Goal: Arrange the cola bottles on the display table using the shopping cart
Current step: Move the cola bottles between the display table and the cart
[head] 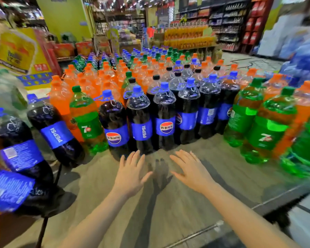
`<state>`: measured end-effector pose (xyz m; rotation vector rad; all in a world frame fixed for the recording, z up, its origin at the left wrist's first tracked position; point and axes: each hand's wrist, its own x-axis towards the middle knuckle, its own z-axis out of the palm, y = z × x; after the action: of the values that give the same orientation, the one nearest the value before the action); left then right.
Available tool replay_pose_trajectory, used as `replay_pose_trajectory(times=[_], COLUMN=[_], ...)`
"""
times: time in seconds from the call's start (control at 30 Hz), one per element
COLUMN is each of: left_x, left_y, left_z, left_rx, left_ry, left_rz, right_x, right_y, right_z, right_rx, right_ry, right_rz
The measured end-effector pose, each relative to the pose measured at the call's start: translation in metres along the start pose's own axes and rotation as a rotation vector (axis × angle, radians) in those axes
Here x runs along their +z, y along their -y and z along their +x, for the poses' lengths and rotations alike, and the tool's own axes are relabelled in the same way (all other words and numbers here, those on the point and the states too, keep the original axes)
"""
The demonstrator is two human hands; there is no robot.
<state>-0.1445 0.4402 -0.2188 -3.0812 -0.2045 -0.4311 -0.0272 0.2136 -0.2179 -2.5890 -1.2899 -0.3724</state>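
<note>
Both forearms reach forward over the bare front strip of the desk (195,208), palms down. Left hand (131,173) is spread wide, fingers apart, holding nothing; right hand (191,170) likewise flat and wide, holding nothing. The two hands sit close together with a narrow gap between them, and their shadows fall on the desk surface below that gap. Whether the palms touch the surface cannot be told. Just beyond the fingertips stands a front row of cola bottles (141,120), upright, dark liquid, blue caps and blue labels, packed side by side; the nearest one is just ahead of the left hand's fingertips. To the left of the left hand, more cola bottles (55,133) lean at an angle, seemingly in the shopping cart, though the cart frame is hardly visible; only a dark thin bar (43,231) shows beneath them. Between the tilted group and the upright row stands one green bottle (87,120) with a green cap. To the right of the right hand, a cluster of green bottles (268,129) stands on the desk. Behind the cola row, orange soda bottles (100,81) fill the middle ground, with further blue- and green-capped bottles beyond. Farthest off, blurred store shelving (227,24) lines the background.
</note>
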Motion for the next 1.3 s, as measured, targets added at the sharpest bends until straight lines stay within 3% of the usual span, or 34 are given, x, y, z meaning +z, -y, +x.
replay_pose_trajectory(times=[0.2, 0.67, 1.03, 1.3], left_x=[0.002, 0.020, 0.069, 0.082], left_y=[-0.089, -0.335, -0.451, -0.493], left_z=[-0.027, -0.054, 0.031, 0.071], left_rx=[0.047, 0.116, 0.267, 0.248], left_ry=[0.005, 0.037, 0.011, -0.038], left_rz=[-0.020, -0.055, -0.113, -0.125], right_x=[-0.019, -0.072, -0.063, -0.065], right_y=[-0.051, -0.221, -0.355, -0.419], right_z=[-0.083, -0.275, -0.317, -0.297], right_rx=[0.002, 0.011, 0.112, -0.018], right_ry=[0.130, 0.134, 0.039, 0.048], right_rz=[0.062, 0.143, 0.136, 0.127])
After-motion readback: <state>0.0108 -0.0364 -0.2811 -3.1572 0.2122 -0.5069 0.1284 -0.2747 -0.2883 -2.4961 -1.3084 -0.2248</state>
